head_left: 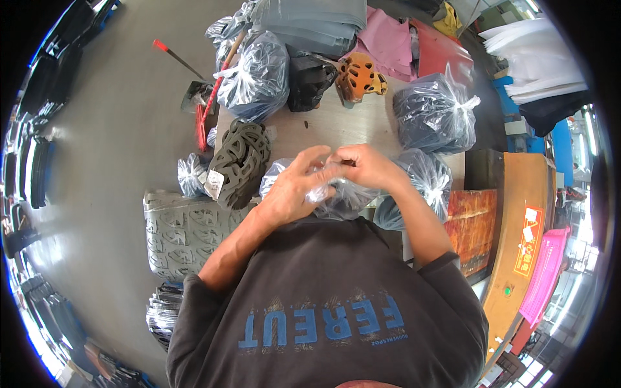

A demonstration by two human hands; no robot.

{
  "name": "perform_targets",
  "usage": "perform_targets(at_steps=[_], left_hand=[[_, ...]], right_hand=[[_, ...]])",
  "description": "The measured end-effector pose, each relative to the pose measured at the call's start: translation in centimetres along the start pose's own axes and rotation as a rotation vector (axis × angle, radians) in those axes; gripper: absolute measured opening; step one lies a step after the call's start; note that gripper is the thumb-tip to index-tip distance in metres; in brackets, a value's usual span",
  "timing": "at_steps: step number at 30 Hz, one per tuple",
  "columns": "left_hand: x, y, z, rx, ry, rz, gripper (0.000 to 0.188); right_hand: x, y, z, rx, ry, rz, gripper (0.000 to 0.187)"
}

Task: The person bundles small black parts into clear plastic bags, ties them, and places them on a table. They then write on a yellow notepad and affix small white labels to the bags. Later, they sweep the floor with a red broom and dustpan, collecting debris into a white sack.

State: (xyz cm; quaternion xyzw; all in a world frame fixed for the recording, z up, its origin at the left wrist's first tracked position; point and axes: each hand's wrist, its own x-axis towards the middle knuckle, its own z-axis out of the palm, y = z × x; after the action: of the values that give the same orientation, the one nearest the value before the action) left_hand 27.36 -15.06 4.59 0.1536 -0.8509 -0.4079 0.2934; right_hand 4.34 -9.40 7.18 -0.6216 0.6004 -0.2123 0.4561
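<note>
Centrally, the two hands meet over a clear plastic bag with dark contents, close in front of the wearer's dark shirt at the near side of a pale tabletop. The left hand, slightly blurred, is curled with bent fingers around the bag's gathered plastic. The right hand has its fingers drawn together in a pinch on the same gathered top; the fingertips of both hands nearly meet, and the exact grip of each is partly hidden.

Just right of the hands is a knotted bag; beyond it stands a larger tied bag. To the left lies a bundle of grey-green openwork pieces. Farther back on the table are a big tied bag, a black bag and an orange perforated piece, with grey sheets and pink sheets behind them.

At the left, a stack of patterned grey sheets lies beside the wearer, and a red-handled broom is near the table's far-left side. At the right are a brown wooden panel and a bright pink basket.
</note>
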Motion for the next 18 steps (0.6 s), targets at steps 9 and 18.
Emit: perform_targets(at_steps=[9, 18], left_hand=[[-7.5, 1.4, -1.6, 0.323, -0.154, -0.042, 0.033], [0.5, 1.8, 2.0, 0.021, 0.009, -0.389, 0.024]], right_hand=[[-2.4, 4.8, -1.9, -0.409, 0.084, 0.075, 0.015], [-2.6, 1.6, 0.1, 0.5, 0.18, -0.068, 0.011]])
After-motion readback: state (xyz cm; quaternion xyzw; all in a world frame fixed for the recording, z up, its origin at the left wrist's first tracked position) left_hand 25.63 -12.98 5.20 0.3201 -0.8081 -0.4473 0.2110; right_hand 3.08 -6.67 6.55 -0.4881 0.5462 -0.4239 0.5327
